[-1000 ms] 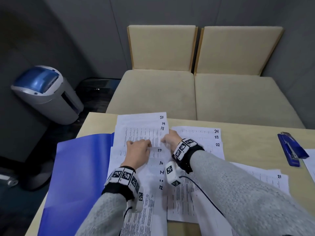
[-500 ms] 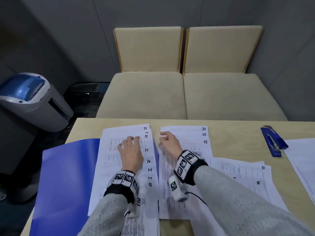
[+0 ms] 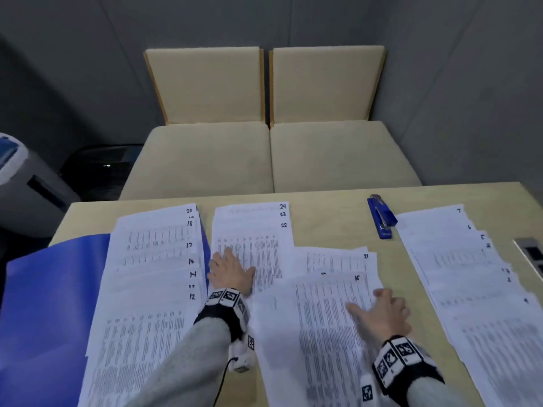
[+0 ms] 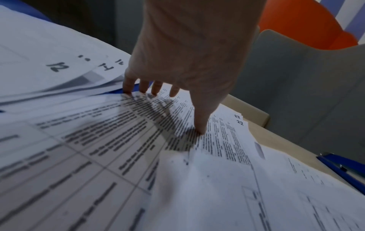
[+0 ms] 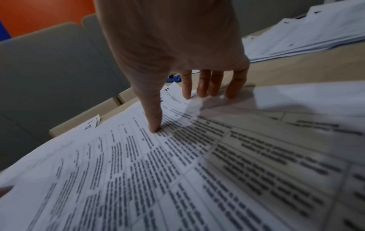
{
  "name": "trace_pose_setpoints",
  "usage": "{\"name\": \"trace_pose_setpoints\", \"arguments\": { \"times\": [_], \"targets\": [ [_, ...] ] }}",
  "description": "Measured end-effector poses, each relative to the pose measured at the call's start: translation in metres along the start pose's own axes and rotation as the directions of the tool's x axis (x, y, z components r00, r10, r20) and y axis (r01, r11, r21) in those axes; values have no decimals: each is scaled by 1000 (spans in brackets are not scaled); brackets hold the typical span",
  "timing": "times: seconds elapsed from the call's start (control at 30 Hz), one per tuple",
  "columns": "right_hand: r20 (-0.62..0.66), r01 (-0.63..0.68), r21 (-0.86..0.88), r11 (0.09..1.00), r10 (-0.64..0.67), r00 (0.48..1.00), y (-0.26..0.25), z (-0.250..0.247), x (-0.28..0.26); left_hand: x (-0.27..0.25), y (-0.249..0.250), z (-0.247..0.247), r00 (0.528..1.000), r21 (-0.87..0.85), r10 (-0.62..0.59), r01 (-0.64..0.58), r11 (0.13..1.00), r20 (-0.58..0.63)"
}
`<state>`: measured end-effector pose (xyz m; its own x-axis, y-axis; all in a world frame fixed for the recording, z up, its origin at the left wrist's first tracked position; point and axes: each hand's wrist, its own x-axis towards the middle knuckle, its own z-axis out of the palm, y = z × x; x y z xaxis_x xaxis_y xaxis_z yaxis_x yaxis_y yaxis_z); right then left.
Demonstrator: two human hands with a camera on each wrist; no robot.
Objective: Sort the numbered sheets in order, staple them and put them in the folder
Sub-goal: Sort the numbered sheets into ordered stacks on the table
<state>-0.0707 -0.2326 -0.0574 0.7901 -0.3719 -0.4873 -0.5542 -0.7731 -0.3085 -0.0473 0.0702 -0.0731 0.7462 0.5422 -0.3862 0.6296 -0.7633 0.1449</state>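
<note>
Numbered sheets lie in fans on the wooden table [image 3: 329, 218]. A fan marked 12 to 20 [image 3: 152, 259] rests on the open blue folder [image 3: 44, 304]. Beside it lies the stack 22 to 24 [image 3: 252, 227], and my left hand [image 3: 230, 273] [image 4: 183, 100] presses flat on sheet 22 with straight fingers. To the right are sheet 21 [image 3: 338, 259] and sheet 15 [image 3: 317, 318] [image 5: 177, 156]. My right hand [image 3: 379, 311] [image 5: 183, 107] rests on sheet 15 near its right edge, thumb spread, holding nothing. A blue stapler [image 3: 382, 217] lies further back.
Another fan of low-numbered sheets [image 3: 458, 259] covers the table's right side, next to a grey socket panel [image 3: 529, 254]. Two beige seats [image 3: 264, 157] stand beyond the far edge. A white and blue bin [image 3: 26, 186] stands on the floor at left.
My left hand has left the 12 to 20 fan and now lies on the 22 to 24 stack. My right hand has moved right onto sheet 15. The head view swung right.
</note>
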Motion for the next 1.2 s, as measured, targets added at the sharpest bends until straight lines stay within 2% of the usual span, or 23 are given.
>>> {"name": "trace_pose_setpoints", "arguments": {
  "times": [0.17, 0.23, 0.3, 0.37, 0.43, 0.47, 0.53, 0.67, 0.77, 0.93, 1.0, 1.07, 1.2],
  "targets": [
    [40, 72, -71, 995, -69, 997, 3, -6, 6, -3, 4, 0, 999, 4, -12, 12, 1000, 34],
    [83, 86, -26, 996, -84, 993, 3, -7, 9, -7, 5, 0, 999, 45, -15, 13, 999, 48],
    [109, 101, 62, 993, -107, 988, 4, -9, 11, -18, 11, -1, 1000, 109, 21, -20, 994, -8],
    [133, 123, 147, 982, -143, 981, 5, -10, 12, -31, 18, 0, 975, 94, 167, -154, 984, -146],
    [158, 149, 187, 971, -179, 971, 11, -13, 13, -48, 26, 7, 893, 17, 383, -390, 921, -236],
    [169, 166, 193, 967, -199, 965, 16, -16, 14, -56, 29, 11, 851, -33, 472, -492, 870, -230],
    [206, 176, 171, 969, -210, 956, 27, -29, 18, -69, 34, 20, 810, -130, 561, -583, 802, -171],
    [323, 191, 80, 978, -207, 923, 49, -57, 35, -82, 39, 31, 795, -122, 601, -606, 786, -79],
    [401, 205, 32, 978, -201, 894, 56, -64, 40, -86, 42, 38, 790, -17, 612, -612, 791, 35],
    [430, 233, 60, 971, -236, 871, 62, -60, 38, -84, 45, 41, 844, 59, 533, -535, 842, 58],
    [425, 238, 102, 966, -258, 867, 65, -59, 37, -83, 46, 39, 851, 76, 521, -525, 848, 67],
    [426, 245, 148, 958, -285, 859, 69, -60, 35, -85, 48, 37, 825, 107, 562, -565, 818, 61],
    [434, 246, 252, 936, -337, 836, 69, -62, 28, -99, 49, 40, 698, 133, 715, -705, 696, -38]
  ]
}}
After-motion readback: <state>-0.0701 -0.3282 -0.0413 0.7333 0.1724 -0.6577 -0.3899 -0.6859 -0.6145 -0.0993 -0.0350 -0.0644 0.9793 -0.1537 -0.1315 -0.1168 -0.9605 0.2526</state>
